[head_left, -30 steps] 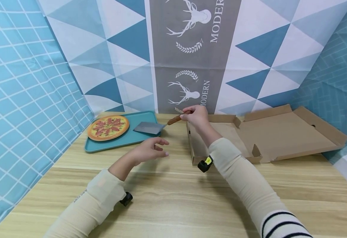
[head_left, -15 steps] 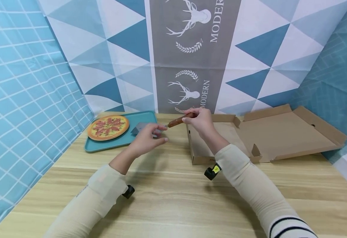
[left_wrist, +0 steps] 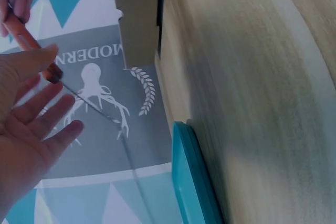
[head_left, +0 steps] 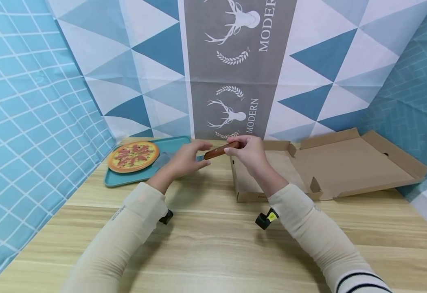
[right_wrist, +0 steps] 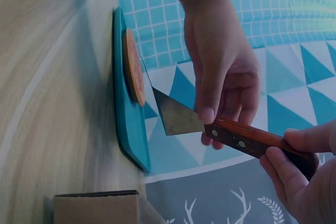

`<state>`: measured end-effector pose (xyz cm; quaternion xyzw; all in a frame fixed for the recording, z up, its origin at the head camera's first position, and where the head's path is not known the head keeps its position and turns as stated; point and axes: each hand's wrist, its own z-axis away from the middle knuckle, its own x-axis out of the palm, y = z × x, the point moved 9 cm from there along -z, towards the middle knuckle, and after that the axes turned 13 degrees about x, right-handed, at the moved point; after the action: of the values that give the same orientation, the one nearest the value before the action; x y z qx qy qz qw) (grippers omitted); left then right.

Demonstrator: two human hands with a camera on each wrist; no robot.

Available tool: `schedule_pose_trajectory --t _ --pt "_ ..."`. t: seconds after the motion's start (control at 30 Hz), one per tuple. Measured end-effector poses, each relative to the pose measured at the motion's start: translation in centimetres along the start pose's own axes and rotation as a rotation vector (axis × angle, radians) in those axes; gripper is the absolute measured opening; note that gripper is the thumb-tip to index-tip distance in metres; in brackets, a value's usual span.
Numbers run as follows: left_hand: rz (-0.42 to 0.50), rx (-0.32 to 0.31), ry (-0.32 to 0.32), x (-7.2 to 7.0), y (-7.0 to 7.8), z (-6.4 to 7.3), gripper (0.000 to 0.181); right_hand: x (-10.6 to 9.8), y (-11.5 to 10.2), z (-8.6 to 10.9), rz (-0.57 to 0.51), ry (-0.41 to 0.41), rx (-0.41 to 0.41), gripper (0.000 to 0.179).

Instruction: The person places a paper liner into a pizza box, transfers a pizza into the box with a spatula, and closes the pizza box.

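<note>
A spatula with a flat metal blade (right_wrist: pixel 176 114) and a brown riveted wooden handle (head_left: pixel 218 151) is held in the air between the hands. The right hand (head_left: pixel 250 152) pinches the butt end of the handle between thumb and fingers. At the other end, the left hand (head_left: pixel 187 158) is close around the neck, its fingers spread and only lightly bent in the left wrist view, the thumb overlapping the handle. Behind the left hand, most of the blade is hidden in the head view. A pizza (head_left: pixel 133 157) lies on a teal tray (head_left: pixel 116 180) to the left.
An open cardboard pizza box (head_left: pixel 250 197) stands right of centre on the wooden table (head_left: pixel 206 244), its lid (head_left: pixel 352 162) folded out to the right. Patterned cloth hangs behind the table, and blue tiled cloth (head_left: pixel 33 101) along the left side.
The left hand has moved up and right to the spatula's neck. The right hand has shifted slightly right and down with the handle. Pizza, tray and box have stayed put.
</note>
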<state>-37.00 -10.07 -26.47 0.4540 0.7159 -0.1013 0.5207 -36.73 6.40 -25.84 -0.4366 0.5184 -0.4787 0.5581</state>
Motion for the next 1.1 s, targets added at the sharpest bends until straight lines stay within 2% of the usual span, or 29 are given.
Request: schedule_pose_trajectory --t 0.17,0.3,0.47,0.57,0.63,0.7,0.73,0.83,0.9,0.97,1.1 --pt "0.012 0.146 0.003 0.3 1.1 -0.2 0.029 -0.3 0.3 0.6 -0.018 -0.011 0.016 0.025" --pt "-0.029 0.234 0.026 0.1 2.1 0.2 0.030 -0.4 0.7 1.0 -0.040 -0.033 0.021 0.027" --pt "-0.100 0.279 0.030 0.0 3.0 0.7 0.035 -0.5 1.5 1.0 -0.054 -0.071 0.053 0.028" --pt "-0.142 0.278 0.003 0.2 3.3 0.9 0.036 -0.2 2.0 0.8 -0.053 -0.122 0.074 0.029" --pt "-0.161 0.270 -0.021 0.5 3.3 0.9 0.036 -0.1 2.3 0.6 -0.014 -0.156 0.076 0.030" --pt "-0.167 0.259 -0.045 0.9 3.4 0.9 0.037 0.0 2.2 0.7 0.107 -0.168 0.030 0.031" --pt "-0.166 0.255 -0.052 1.0 3.5 0.9 0.037 0.1 2.0 0.9 0.210 -0.162 -0.019 0.031" --pt "-0.179 0.253 -0.063 1.3 3.6 1.0 0.037 0.9 0.7 2.0 0.600 -0.082 -0.242 0.032" --pt "-0.190 0.264 -0.062 1.4 3.8 1.0 0.037 1.8 -0.3 3.1 0.812 -0.008 -0.405 0.030" --pt "-0.207 0.295 -0.061 1.6 4.0 1.1 0.036 2.8 -1.0 4.0 0.938 0.030 -0.526 0.028" --pt "-0.197 0.355 -0.059 2.0 4.6 1.2 0.037 4.6 -1.1 4.9 1.093 0.054 -0.665 0.023"
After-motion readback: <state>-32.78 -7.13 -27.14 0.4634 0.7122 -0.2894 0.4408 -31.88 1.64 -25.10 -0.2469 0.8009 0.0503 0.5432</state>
